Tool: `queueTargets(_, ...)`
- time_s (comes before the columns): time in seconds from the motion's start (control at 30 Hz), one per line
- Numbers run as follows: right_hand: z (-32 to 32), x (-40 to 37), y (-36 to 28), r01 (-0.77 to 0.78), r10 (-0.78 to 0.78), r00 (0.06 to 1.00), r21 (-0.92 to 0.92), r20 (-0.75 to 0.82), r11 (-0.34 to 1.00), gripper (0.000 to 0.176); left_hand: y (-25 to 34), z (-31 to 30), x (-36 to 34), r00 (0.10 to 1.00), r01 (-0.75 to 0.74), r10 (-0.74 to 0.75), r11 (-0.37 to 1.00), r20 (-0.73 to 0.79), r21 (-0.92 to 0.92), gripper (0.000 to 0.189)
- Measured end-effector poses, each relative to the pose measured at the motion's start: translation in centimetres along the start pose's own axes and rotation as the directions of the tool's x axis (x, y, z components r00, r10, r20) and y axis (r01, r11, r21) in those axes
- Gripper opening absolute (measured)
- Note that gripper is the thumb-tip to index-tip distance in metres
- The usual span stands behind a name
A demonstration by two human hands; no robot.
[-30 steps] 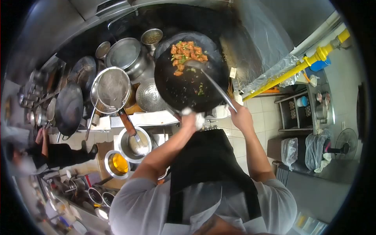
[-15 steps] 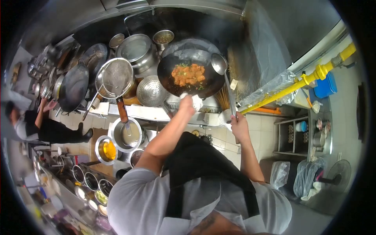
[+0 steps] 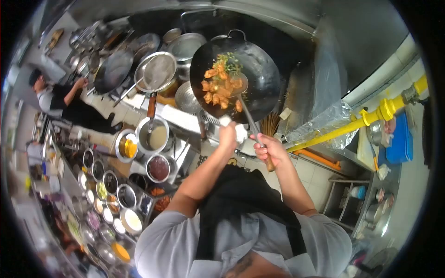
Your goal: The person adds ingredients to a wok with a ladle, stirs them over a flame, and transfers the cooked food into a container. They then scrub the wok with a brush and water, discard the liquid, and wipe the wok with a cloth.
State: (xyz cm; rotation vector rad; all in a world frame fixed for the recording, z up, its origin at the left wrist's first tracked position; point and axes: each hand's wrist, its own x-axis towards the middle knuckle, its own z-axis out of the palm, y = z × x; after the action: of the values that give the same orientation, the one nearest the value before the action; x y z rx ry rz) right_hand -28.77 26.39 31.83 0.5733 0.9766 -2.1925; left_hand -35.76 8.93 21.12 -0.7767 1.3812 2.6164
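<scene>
My left hand (image 3: 228, 135) is closed round a white cloth (image 3: 240, 133) at the near rim of a large black wok (image 3: 262, 69). The wok is tilted, its far handle raised. Orange-brown chunks of food (image 3: 214, 87) and chopped green bits (image 3: 227, 61) lie in its left part. My right hand (image 3: 271, 149) grips the long handle of a metal ladle (image 3: 239, 85); the bowl of the ladle is among the chunks.
A wire strainer (image 3: 155, 72) rests left of the wok, above a pot of pale liquid (image 3: 158, 137). Several sauce containers stand at the lower left. Another person (image 3: 69, 99) stands at the far left. A yellow pipe (image 3: 361, 121) runs along the right.
The wok has been raised and tilted, and the food has spread apart inside it. My right hand has moved left, bringing the ladle down into the food. The view has shifted.
</scene>
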Motion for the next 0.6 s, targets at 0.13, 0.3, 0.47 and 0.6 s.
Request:
queueTargets(0.13, -2.6, -0.9, -1.1, -0.184, 0.187, 0.973, -0.034, 0.134, 0.982, 0.029, 0.9, -0.3, -5.1, 0.995, 0.061, -0.071, 0.989, -0.067, -0.138, 0.012)
queueTargets(0.3, -1.8, -2.7, 0.5, -0.148, 0.202, 0.976, -0.436, 0.08, 0.888, 0.026, -0.7, -4.9, -10.8, 0.974, 0.027, -0.047, 0.995, -0.222, -0.093, 0.009)
queueTargets(0.47, -2.5, -2.6, 2.3, -0.191, 0.354, 0.92, -0.595, 0.168, 0.781, 0.03, -1.4, -9.5, -18.2, 0.939, -0.114, 0.057, 0.982, -0.34, -0.149, 0.016)
queueTargets(0.6, -0.5, -5.1, 5.4, -0.138, 0.441, 0.87, -0.749, 0.221, 0.648, 0.032, -2.3, -13.1, -26.5, 0.898, -0.223, 0.129, 0.957, -0.422, -0.184, 0.021)
